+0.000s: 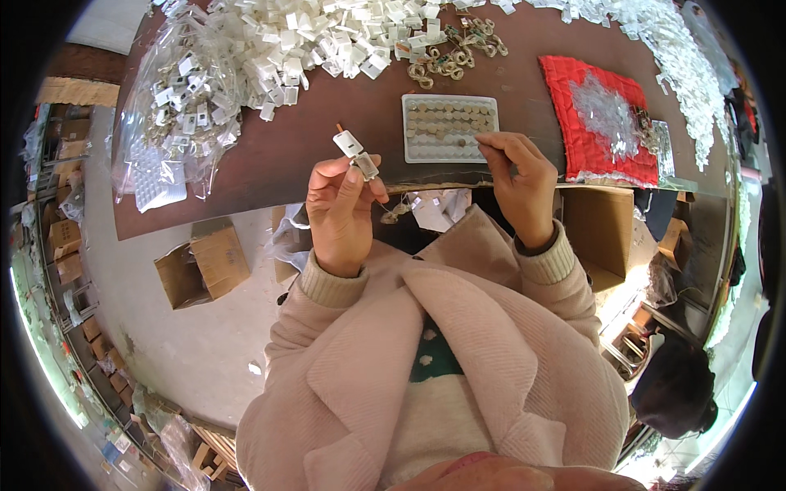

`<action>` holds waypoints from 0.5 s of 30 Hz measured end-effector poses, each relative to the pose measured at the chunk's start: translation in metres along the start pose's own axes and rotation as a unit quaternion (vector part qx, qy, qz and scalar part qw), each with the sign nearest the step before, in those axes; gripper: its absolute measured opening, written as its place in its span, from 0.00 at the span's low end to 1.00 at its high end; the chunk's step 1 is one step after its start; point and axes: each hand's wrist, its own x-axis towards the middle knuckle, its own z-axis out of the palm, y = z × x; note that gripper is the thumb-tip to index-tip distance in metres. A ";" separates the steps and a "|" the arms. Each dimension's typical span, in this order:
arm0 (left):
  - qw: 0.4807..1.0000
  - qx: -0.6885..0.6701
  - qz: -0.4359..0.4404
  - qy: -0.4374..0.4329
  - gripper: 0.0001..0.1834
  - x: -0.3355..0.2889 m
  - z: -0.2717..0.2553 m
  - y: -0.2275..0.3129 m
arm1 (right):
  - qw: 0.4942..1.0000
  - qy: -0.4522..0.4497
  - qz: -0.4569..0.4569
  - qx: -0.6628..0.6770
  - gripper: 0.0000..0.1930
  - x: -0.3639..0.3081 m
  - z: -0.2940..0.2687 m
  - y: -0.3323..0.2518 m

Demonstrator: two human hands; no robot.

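Small white case (pixel 349 145): held up at the table's near edge in the left hand (pixel 337 209), pinched between thumb and fingers. Long axis slants from upper left to lower right, the lower end facing the right hand's side.

Right hand (pixel 526 182): well apart, to the right of the case and roughly level with it. Thumb and index finger drawn close; cannot tell if anything is between them. Fingertips are at the near right corner of the white tray (pixel 446 153), the nearer hand to its round discs (pixel 442 123).
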 end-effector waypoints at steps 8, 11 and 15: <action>0.997 -0.028 -0.063 -0.019 0.08 -0.003 0.000 -0.019 | 0.992 -0.011 -0.062 -0.106 0.10 0.004 0.021 0.022; 0.997 -0.029 -0.061 -0.025 0.08 -0.002 0.001 -0.018 | 0.990 -0.044 -0.056 -0.125 0.10 0.007 0.023 0.021; 0.997 -0.033 -0.065 -0.022 0.08 -0.001 0.003 -0.018 | 0.994 -0.044 -0.059 -0.086 0.10 0.011 0.028 0.017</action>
